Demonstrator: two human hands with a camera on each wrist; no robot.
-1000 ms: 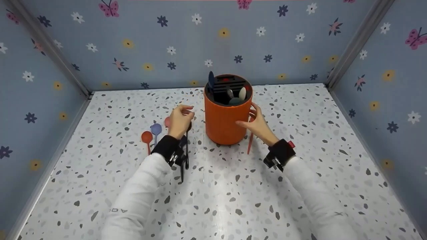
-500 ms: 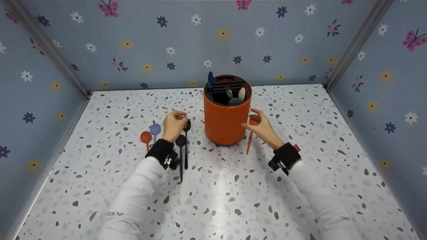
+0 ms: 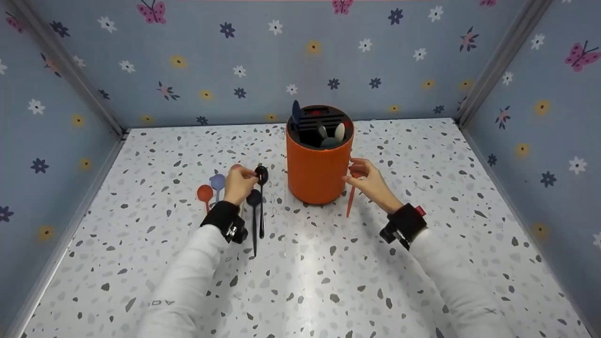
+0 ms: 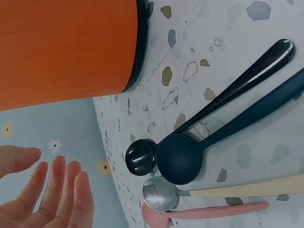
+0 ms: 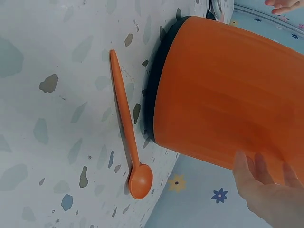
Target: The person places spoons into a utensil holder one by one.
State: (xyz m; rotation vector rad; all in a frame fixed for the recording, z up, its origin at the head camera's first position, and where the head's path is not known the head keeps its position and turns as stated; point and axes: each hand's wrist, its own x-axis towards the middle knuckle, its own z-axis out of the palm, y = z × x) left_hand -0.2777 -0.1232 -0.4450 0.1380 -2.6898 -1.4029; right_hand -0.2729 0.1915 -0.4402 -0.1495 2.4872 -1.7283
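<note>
An orange cylindrical utensil holder (image 3: 317,176) stands upright with several utensils in its black slotted top. My left hand (image 3: 240,184) hovers over the spoons to its left, fingers loosely bent and holding nothing. Below it lie a glossy black spoon (image 4: 141,157), a dark blue spoon (image 4: 179,159), a metal spoon with a cream handle (image 4: 160,194) and a pink spoon (image 4: 218,211). Beside the holder's right side is my right hand (image 3: 373,184), empty, its fingers slightly bent. Under that hand lies an orange spoon (image 5: 126,109); whether the fingertips touch the holder is unclear.
A red-orange spoon (image 3: 205,193) and a purple spoon (image 3: 218,181) lie at the left of the group. The speckled white tabletop (image 3: 319,281) meets flowered panels (image 3: 263,61) at the back and both sides.
My left hand has moved left and nearer to me, uncovering the black and dark blue spoons. My right hand has drawn slightly right and down, away from the holder's front.
</note>
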